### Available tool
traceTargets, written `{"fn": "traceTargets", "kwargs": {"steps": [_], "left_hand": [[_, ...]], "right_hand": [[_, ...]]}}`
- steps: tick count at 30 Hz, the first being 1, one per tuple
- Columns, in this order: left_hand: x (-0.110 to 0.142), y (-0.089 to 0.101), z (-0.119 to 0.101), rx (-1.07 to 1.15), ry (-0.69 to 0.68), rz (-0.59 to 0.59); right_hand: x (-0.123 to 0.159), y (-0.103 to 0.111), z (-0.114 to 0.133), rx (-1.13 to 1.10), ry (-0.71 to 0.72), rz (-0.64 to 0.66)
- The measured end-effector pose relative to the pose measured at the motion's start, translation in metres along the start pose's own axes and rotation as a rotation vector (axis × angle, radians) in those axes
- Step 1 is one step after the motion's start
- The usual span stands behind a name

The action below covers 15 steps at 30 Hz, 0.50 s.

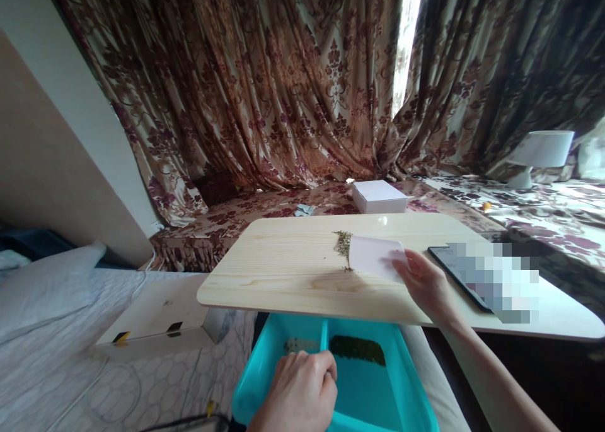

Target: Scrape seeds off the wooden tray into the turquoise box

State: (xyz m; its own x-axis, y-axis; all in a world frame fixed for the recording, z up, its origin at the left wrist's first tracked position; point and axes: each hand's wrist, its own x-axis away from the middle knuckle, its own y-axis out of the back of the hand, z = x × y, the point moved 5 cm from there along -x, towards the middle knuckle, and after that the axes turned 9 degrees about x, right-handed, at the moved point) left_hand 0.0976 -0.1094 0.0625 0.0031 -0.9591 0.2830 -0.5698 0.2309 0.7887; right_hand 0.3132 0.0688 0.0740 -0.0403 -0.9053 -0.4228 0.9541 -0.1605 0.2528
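Note:
My right hand (pixel 428 285) is closed on the right end of a white card (pixel 375 255), fingers underneath or behind it partly hidden. The card tilts low over the light wooden tabletop (pixel 269 262), its left edge against a small scattered heap of dried green-brown bits (pixel 343 243). My left hand (pixel 300 388) is closed at the middle divider of a turquoise two-part tray (pixel 411 381) below the table's near edge; its fingertips are hidden. Dark green bits (pixel 358 350) lie in the tray's right compartment, and a few pale and dark bits (pixel 301 344) show in the left one.
A phone (pixel 458 274), partly pixelated, lies on the tabletop's right. Behind the table are a white box (pixel 379 195) and a small grey cloth (pixel 303 210). Left, a white box (pixel 155 309) rests on the bed (pixel 42 369). A lamp (pixel 546 149) stands far right.

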Motion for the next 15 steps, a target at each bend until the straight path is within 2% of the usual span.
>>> {"fn": "traceTargets", "kwargs": {"steps": [6,15], "left_hand": [[0.0004,0.0005,-0.0003,0.003,-0.018,-0.019],[-0.0003,-0.0014,0.002,0.026,-0.025,-0.025]], "right_hand": [[0.0041,-0.0009,0.008,-0.042,0.014,0.065],[0.0032,0.008,0.0032,-0.025,-0.008,0.007]]}}
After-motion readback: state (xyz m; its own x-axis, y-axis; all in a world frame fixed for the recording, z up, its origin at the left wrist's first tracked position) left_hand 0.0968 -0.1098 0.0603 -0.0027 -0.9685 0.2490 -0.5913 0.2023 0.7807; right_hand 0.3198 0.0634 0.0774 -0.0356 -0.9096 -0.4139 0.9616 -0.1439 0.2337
